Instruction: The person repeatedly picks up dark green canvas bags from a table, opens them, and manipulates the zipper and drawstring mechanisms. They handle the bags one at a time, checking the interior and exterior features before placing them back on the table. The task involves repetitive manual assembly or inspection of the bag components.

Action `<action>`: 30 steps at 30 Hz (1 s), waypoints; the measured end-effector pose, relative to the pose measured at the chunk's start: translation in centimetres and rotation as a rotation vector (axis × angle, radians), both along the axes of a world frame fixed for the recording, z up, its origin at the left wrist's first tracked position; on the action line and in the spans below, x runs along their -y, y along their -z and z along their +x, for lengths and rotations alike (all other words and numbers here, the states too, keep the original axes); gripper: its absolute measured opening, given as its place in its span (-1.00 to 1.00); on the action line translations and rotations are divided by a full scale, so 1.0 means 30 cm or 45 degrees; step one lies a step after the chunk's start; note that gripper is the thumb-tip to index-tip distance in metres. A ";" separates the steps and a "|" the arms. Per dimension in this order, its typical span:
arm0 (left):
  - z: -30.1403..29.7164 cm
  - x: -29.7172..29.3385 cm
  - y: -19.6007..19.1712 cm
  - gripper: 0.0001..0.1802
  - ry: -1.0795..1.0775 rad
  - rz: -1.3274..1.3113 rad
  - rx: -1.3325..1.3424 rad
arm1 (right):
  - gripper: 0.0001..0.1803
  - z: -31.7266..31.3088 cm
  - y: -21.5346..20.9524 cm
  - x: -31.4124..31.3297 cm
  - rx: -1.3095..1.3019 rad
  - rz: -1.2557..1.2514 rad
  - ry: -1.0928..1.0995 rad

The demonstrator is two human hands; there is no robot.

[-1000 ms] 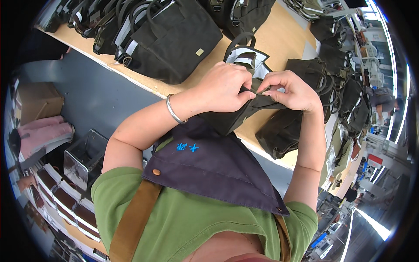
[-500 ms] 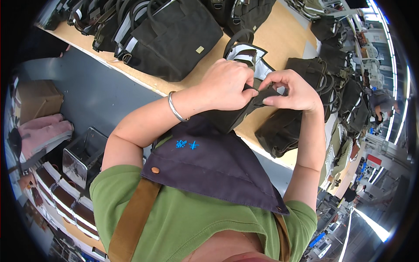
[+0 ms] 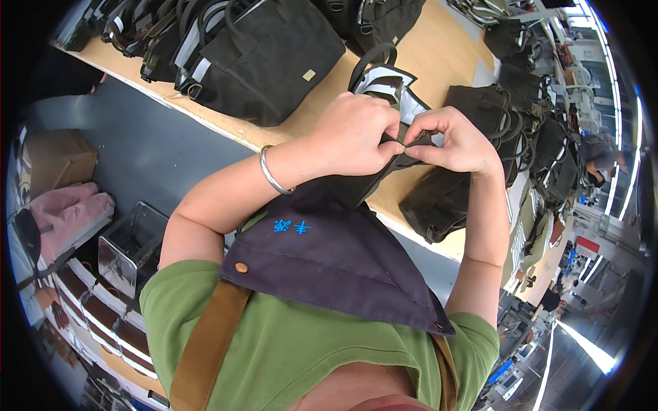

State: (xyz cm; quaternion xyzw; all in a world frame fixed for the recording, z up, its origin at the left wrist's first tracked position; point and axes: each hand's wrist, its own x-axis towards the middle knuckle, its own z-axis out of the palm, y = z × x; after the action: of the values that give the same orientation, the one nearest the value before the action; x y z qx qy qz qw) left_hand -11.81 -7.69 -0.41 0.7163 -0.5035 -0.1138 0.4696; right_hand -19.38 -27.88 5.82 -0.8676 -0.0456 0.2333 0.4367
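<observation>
Head view: the left hand (image 3: 360,133) pinches a dark matte fabric bag (image 3: 358,190) between thumb and bent fingers; the right hand (image 3: 456,142) nips its cloth just beside, thumb meeting fingertip. The bag is at the smooth tan table's (image 3: 445,48) near edge; 1 rounded handle (image 3: 361,64) arches beyond.

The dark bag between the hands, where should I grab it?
Probably by its looped handle, from the far side of the bag: the loop arches free beyond the left hand and right hand, which both pinch the bag nearer the person.
</observation>
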 end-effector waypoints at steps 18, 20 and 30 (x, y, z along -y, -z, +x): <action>0.030 -0.012 0.000 -0.82 0.160 -0.125 -0.019 | -0.78 -0.004 -0.005 -0.008 -0.097 0.040 0.147; 0.025 -0.011 0.001 -0.84 0.121 -0.112 0.021 | -0.76 -0.005 -0.010 -0.005 -0.109 0.045 0.124; -0.027 -0.001 0.019 -0.85 -0.072 -0.064 -0.038 | -0.79 0.006 -0.051 0.059 -0.385 0.388 0.193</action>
State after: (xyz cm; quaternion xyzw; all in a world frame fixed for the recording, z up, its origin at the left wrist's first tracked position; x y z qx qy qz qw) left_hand -12.63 -7.67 -0.97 0.7166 -0.4786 -0.0985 0.4978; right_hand -19.19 -29.65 7.35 -0.7478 0.0511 0.3176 0.5807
